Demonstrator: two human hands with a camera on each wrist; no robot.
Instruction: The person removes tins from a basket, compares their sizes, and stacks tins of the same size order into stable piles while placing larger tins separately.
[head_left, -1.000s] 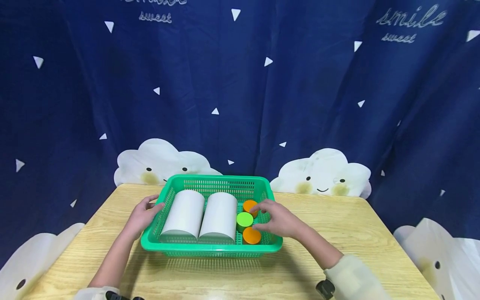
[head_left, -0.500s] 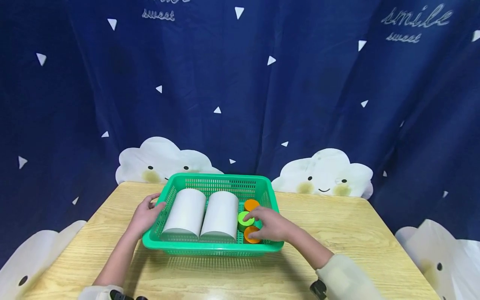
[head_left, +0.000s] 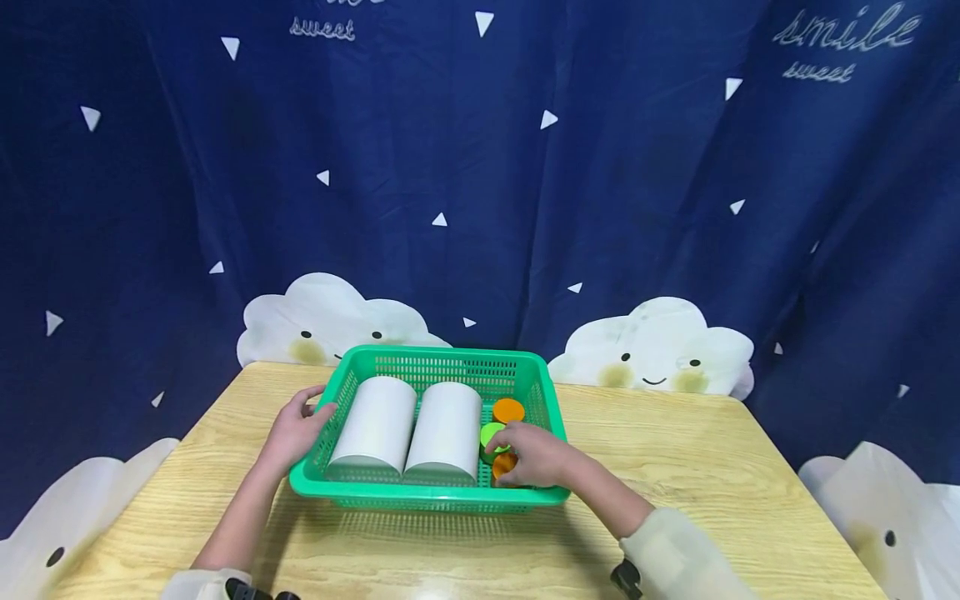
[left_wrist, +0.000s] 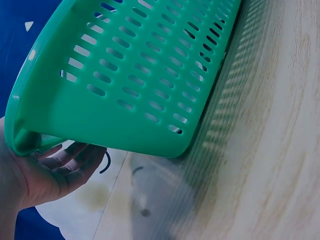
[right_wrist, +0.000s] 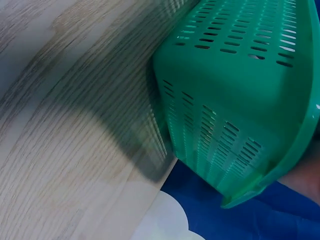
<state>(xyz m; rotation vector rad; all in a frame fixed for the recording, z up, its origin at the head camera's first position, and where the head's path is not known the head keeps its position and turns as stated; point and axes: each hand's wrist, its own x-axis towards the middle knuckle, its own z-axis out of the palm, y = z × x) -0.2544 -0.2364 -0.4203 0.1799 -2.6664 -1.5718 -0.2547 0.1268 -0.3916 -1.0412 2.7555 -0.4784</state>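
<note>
A green plastic basket (head_left: 427, 493) with slotted sides stands on the table. My left hand (head_left: 295, 429) grips its left rim, thumb over the edge; in the left wrist view the fingers (left_wrist: 82, 162) curl below the rim. My right hand (head_left: 536, 454) reaches into the basket's right side. Its thumb and fingers close around the nearest orange cylinder (head_left: 503, 467), partly hiding it. Just behind are a light-green cylinder (head_left: 491, 433), overlapped by the fingertips, and another orange cylinder (head_left: 508, 409). Two white rounded blocks (head_left: 375, 425) lie side by side to the left.
The wooden table (head_left: 675, 475) extends on both sides of the basket. Behind it hangs a dark blue curtain (head_left: 480, 183) with white triangles and smiling clouds. In the right wrist view the basket's outer wall (right_wrist: 225, 85) hides most of the right hand.
My right hand has moved toward the near side of the basket, and its fingers have closed around the nearest orange cylinder. The left hand stays on the rim.
</note>
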